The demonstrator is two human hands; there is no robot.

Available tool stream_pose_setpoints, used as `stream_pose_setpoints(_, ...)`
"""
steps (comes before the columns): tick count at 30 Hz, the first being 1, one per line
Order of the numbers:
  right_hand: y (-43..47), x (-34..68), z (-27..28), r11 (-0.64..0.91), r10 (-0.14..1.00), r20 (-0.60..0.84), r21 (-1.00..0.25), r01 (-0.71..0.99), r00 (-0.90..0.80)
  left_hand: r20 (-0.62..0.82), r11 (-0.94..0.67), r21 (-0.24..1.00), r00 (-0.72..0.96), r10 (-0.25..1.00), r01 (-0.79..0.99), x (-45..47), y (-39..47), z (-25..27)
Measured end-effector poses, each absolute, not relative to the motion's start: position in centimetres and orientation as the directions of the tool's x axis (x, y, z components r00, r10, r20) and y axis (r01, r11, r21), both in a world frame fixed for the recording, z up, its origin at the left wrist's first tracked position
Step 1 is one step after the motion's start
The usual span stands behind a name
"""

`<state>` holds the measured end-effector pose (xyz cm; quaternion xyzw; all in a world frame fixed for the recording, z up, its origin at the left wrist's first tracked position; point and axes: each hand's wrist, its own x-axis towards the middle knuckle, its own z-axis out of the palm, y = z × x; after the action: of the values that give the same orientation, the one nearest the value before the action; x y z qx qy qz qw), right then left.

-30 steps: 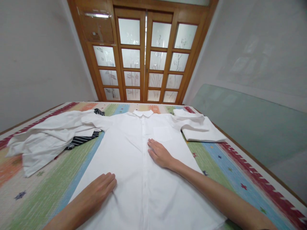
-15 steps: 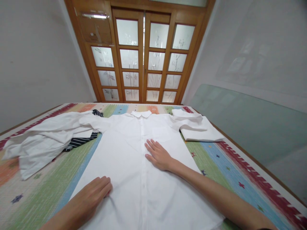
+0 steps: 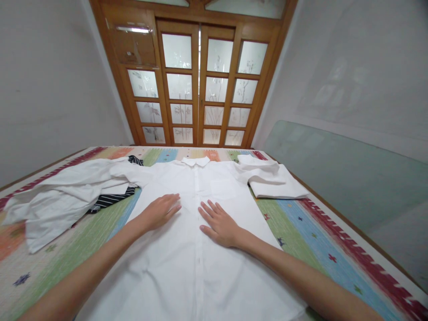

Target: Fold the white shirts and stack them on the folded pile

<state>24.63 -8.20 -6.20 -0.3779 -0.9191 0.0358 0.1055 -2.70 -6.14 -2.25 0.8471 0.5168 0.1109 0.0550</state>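
Head view: the main change is the left hand, which half a second ago lay lower, nearer the hem, and has come up to sit just left of the button placket. The right hand has barely shifted and rests just right of the placket, its fingertips beside it. The hands now face each other across the placket, so I judge that the work has both sides of the shirt front under attention at once.

The right hand lies flat, fingers spread; the left is stretched out with fingers closer together. Neither grips anything; I cannot tell whether the whole left palm touches cloth.

The white shirt lies spread to both sides of the placket on a patterned cover. Its long axis follows the placket, with the collar at the far end, pointing away from the person, and the hem at the near end. Well left of the placket lies a crumpled white garment; to its right, a folded white cloth.
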Motion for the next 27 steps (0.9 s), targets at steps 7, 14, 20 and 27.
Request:
stream_pose_setpoints(7, -9.8, 26.6, -6.1, 0.712, 0.701, 0.14, -0.171, 0.68, -0.699, 0.075, -0.369, 0.174, 0.361, 0.93, 0.913, 0.1, -1.6, -5.5)
stream_pose_setpoints(14, -11.5, 31.0, -6.8, 0.631, 0.776, 0.146, -0.174, 0.756, -0.613, 0.128, -0.365, 0.098, 0.352, 0.927, 0.926, -1.1, -4.5, -7.0)
stream_pose_setpoints(20, -14.2, 34.8, -7.6, 0.523, 0.849, 0.168, -0.137, 0.841, -0.501, 0.246, -0.544, -0.014, 0.53, 0.811, 0.839, -3.6, -10.8, -7.2)
stream_pose_setpoints(27, -19.3, 37.3, -8.1, 0.485, 0.869, 0.172, -0.097, 0.869, -0.465, 0.208, -0.705, -0.105, 0.709, 0.674, 0.701, -5.8, -20.6, -5.2)
